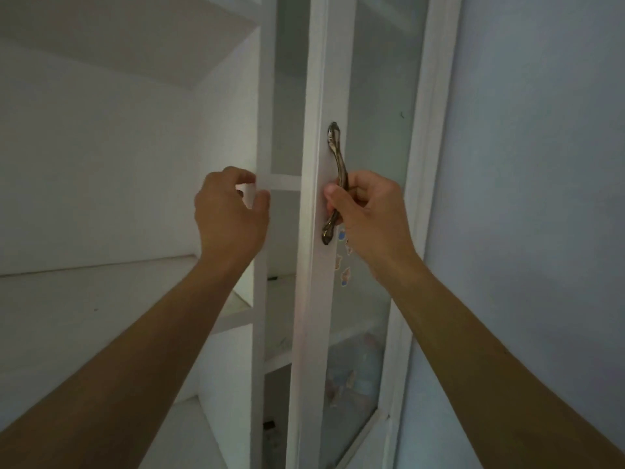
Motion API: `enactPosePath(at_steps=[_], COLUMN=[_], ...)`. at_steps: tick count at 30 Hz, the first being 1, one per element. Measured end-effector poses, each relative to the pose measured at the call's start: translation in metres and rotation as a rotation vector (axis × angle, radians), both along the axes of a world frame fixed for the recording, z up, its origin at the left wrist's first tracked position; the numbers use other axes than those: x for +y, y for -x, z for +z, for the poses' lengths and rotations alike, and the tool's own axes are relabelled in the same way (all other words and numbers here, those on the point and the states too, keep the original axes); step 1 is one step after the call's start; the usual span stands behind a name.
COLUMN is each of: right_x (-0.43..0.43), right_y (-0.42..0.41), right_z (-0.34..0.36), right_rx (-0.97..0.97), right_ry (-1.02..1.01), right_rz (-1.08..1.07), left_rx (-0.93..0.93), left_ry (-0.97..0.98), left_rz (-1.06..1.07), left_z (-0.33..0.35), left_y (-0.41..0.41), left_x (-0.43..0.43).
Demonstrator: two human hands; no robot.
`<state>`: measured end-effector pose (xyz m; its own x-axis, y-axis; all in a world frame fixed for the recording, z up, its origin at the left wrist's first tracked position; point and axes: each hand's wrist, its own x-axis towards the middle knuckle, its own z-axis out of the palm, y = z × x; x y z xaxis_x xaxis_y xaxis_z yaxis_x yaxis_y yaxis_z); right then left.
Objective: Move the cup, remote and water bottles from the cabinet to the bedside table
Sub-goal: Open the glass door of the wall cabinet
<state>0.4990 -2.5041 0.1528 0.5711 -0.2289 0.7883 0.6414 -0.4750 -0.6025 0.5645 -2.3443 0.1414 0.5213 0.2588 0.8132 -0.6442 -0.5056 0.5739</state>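
Right hand (362, 206) gripping curved glossy metal handle (334, 147), left hand (230, 211) curled, grip unclear

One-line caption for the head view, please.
The right hand grips the metal handle of a white glass-paned cabinet door; the left hand curls by the cabinet frame.

Cabinet (313, 299) woodwork is reading as white-painted, smooth, with a low sheen. Glass panes (378, 96) are looking frosted and hazy. Handle (334, 154) is showing as polished brassy metal, glossy, throwing bright highlights. Shelf (84, 299) is appearing matt white. Wall (541, 164) is looking matt, painted pale blue.
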Motion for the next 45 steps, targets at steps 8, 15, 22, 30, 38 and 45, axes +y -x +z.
enactPosePath(at_steps=[8, 15, 22, 30, 38, 45], right_x=[-0.016, -0.032, -0.054, -0.096, -0.143, -0.178], right_y=[0.018, 0.049, 0.078, 0.115, 0.143, 0.155], right_z=[-0.004, -0.014, -0.025, -0.031, -0.034, -0.041], right_rx=[-0.013, -0.069, -0.145, -0.228, -0.221, -0.177], right_ry=[-0.023, -0.016, 0.082, 0.011, -0.058, -0.120], right_rz=[-0.026, -0.085, -0.236, -0.357, -0.386, -0.516], left_rx=[-0.084, -0.099, -0.114, -0.165, -0.224, -0.314], left_ry=[0.153, 0.133, 0.033, -0.110, -0.417, -0.545], left_rz=[-0.748, -0.947, -1.031, -1.112, -1.088, -0.950], left_z=[0.000, 0.004, 0.009, 0.001, -0.017, -0.028], left_y=[0.043, 0.064, 0.082, 0.095, 0.095, 0.100], left_x=[-0.035, -0.049, -0.075, -0.132, -0.196, -0.244])
